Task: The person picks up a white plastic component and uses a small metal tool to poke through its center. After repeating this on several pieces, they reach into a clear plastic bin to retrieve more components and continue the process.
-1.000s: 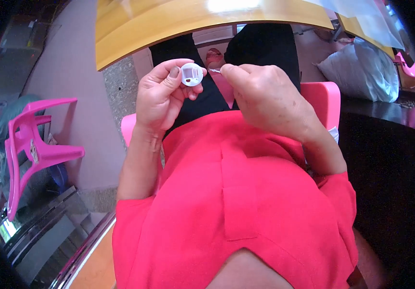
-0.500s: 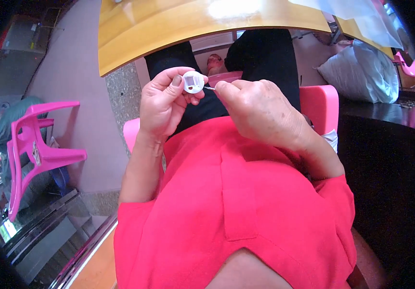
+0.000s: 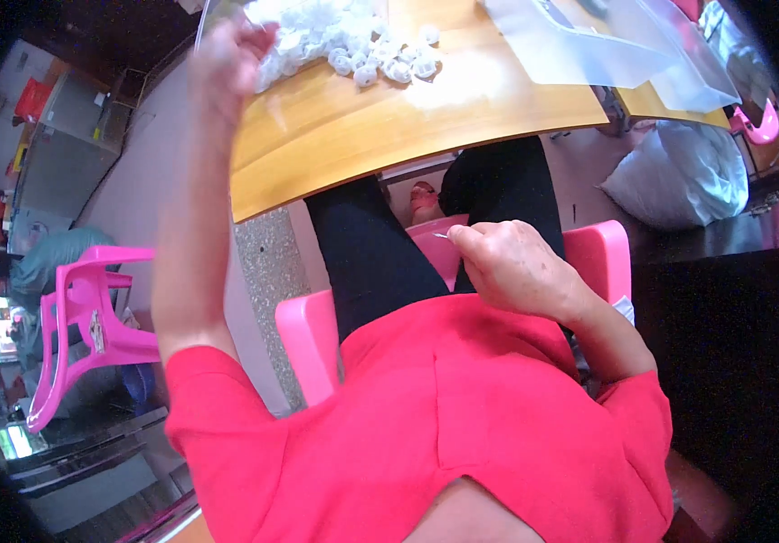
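My left hand (image 3: 231, 63) is stretched out over the far left of the table, smeared by motion. Its fingers are beside a heap of small white plastic pieces (image 3: 367, 54), some of them round; whether it holds one is hidden by the blur. Back over my lap, my right hand (image 3: 516, 271) is closed around a thin metal tool (image 3: 441, 235). Only the tool's narrow tip shows past the thumb and forefinger, pointing left; the rest lies inside the hand.
The yellow wooden table (image 3: 335, 149) has its near edge above my knees. A translucent plastic bin (image 3: 579, 68) stands at its right. Pink chair arms (image 3: 308, 339) flank me. A pink plastic chair (image 3: 91, 317) is at the left, a white sack (image 3: 679, 176) at the right.
My left hand has left my lap and reached up and left to the heap; the white round piece it held is no longer discernible. My right hand keeps the tool, slightly lower in view.
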`<state>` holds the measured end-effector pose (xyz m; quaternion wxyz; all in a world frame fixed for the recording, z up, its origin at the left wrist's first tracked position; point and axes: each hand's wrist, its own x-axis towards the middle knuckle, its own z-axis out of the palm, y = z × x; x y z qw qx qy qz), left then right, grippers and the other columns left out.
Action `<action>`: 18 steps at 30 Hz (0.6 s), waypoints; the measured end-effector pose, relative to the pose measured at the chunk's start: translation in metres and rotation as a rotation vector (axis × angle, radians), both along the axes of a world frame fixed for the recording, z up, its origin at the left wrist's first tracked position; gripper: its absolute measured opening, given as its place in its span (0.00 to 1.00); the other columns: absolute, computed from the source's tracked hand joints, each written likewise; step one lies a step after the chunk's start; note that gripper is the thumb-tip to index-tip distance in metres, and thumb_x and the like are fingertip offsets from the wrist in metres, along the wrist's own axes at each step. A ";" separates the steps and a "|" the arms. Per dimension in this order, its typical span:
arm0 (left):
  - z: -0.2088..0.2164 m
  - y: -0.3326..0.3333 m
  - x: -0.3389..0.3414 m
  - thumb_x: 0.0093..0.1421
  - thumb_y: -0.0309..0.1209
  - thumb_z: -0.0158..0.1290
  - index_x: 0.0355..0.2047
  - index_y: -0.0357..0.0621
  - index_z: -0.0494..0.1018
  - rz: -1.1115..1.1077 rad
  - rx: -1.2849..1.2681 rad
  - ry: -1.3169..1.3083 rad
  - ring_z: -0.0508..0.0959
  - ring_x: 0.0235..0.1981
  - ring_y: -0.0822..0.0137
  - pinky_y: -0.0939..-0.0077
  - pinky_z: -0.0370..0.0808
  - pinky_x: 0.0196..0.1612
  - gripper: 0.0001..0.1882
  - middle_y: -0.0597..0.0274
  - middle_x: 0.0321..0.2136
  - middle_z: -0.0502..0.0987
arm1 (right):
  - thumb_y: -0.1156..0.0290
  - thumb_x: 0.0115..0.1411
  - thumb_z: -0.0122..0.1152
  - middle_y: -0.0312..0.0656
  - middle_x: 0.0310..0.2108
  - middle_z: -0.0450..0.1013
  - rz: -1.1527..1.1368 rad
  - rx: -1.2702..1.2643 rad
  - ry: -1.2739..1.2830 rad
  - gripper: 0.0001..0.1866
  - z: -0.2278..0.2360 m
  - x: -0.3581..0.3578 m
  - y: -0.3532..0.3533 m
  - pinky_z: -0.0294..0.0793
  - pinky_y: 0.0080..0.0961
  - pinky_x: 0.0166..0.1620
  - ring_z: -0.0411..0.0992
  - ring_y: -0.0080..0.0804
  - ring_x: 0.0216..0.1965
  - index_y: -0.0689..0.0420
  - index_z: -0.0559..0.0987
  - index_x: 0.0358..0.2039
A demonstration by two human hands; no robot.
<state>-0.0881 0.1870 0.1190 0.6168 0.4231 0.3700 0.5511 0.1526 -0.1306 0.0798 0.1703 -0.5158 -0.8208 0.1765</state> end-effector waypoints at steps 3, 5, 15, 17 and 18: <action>0.041 0.039 0.018 0.66 0.35 0.44 0.51 0.26 0.59 0.165 -0.091 -0.075 0.74 0.45 0.52 0.60 0.75 0.49 0.22 0.39 0.41 0.71 | 0.81 0.47 0.54 0.52 0.22 0.71 -0.015 -0.014 0.005 0.06 -0.003 0.008 -0.001 0.73 0.41 0.29 0.73 0.51 0.26 0.64 0.70 0.29; 0.019 0.036 0.046 0.63 0.31 0.49 0.52 0.30 0.63 0.167 0.131 0.249 0.77 0.36 0.58 0.66 0.79 0.40 0.20 0.47 0.37 0.74 | 0.81 0.47 0.54 0.52 0.22 0.71 -0.040 -0.039 0.020 0.07 -0.013 0.017 0.001 0.72 0.41 0.29 0.73 0.51 0.27 0.64 0.71 0.30; -0.116 -0.031 0.093 0.49 0.29 0.57 0.33 0.38 0.78 0.194 0.760 1.129 0.78 0.30 0.54 0.64 0.74 0.37 0.11 0.50 0.28 0.77 | 0.80 0.47 0.55 0.53 0.23 0.71 -0.007 -0.061 0.013 0.07 -0.012 0.017 0.015 0.72 0.42 0.30 0.73 0.52 0.27 0.64 0.71 0.29; -0.121 -0.030 0.091 0.51 0.24 0.54 0.33 0.40 0.78 0.162 0.731 1.044 0.79 0.28 0.58 0.67 0.75 0.35 0.08 0.51 0.27 0.78 | 0.80 0.48 0.55 0.53 0.24 0.72 -0.006 -0.072 0.043 0.07 -0.011 0.012 0.016 0.73 0.42 0.31 0.73 0.52 0.28 0.64 0.71 0.29; -0.122 -0.030 0.088 0.51 0.24 0.54 0.33 0.40 0.78 0.167 0.730 1.045 0.79 0.28 0.58 0.67 0.75 0.35 0.08 0.51 0.27 0.78 | 0.80 0.48 0.55 0.53 0.24 0.72 -0.001 -0.071 0.042 0.07 -0.014 0.009 0.017 0.73 0.42 0.31 0.73 0.52 0.28 0.64 0.71 0.29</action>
